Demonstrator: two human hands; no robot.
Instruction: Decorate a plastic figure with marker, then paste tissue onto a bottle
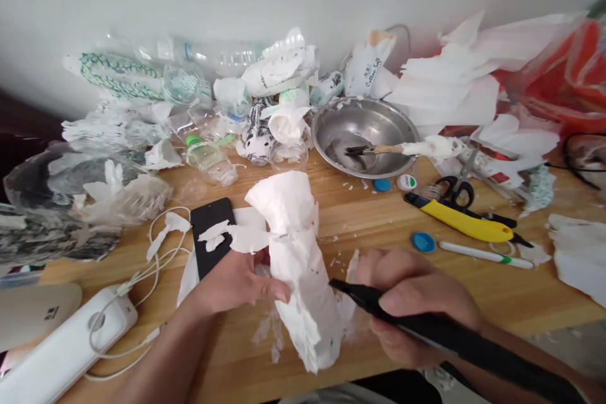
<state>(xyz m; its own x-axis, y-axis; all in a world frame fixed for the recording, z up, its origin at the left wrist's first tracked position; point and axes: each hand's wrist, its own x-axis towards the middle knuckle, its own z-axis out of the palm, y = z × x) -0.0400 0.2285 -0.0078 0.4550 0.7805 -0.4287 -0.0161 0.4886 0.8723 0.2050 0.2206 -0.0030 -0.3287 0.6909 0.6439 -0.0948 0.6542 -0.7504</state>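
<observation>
White bundle (305, 278), left hand (243, 281) (partly hidden)

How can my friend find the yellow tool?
Find the big metal bowl on the wooden table. Go right and nearer, to the black-handled scissors. Just in front lies the yellow tool, its bright body unlike the slim white pen nearby.

Left hand (239, 284) partly hidden behind white form (300, 265).

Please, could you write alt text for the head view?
A person's left hand holds a white paper-covered object on a wooden table; the right hand grips a black pen-like tool beside it. Behind stands a metal bowl.
</observation>
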